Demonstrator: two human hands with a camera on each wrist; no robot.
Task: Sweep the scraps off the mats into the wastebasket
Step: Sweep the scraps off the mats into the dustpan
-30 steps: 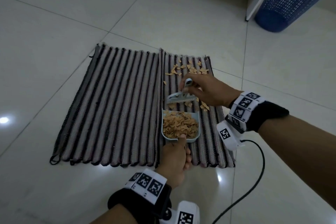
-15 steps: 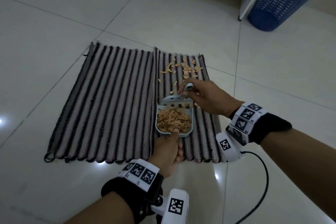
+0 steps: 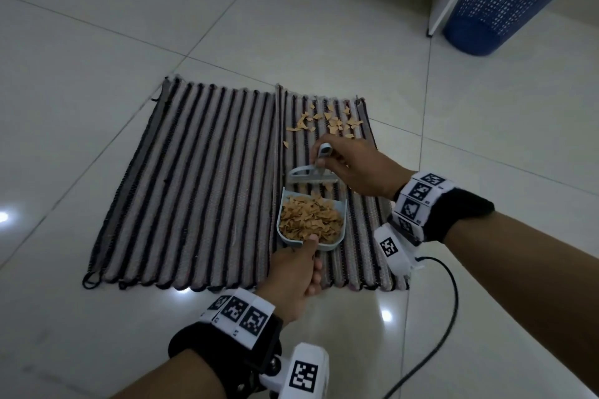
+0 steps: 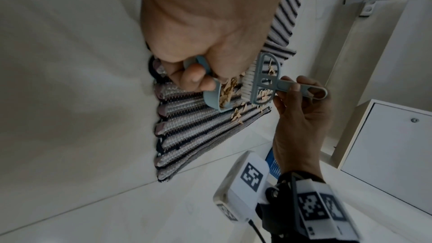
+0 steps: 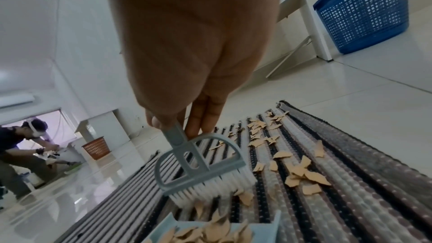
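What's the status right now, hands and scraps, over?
Left hand grips loaded dustpan. Right hand holds brush at its mouth. Scraps remain on right mat. Wastebasket path unobstructed.

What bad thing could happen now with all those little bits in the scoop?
The dustpan in the left hand is heaped with scraps, so tipping it on the way to the blue wastebasket, which stands far across the floor, could spill them. The brush in the right hand might also flick the loose scraps off the mat.
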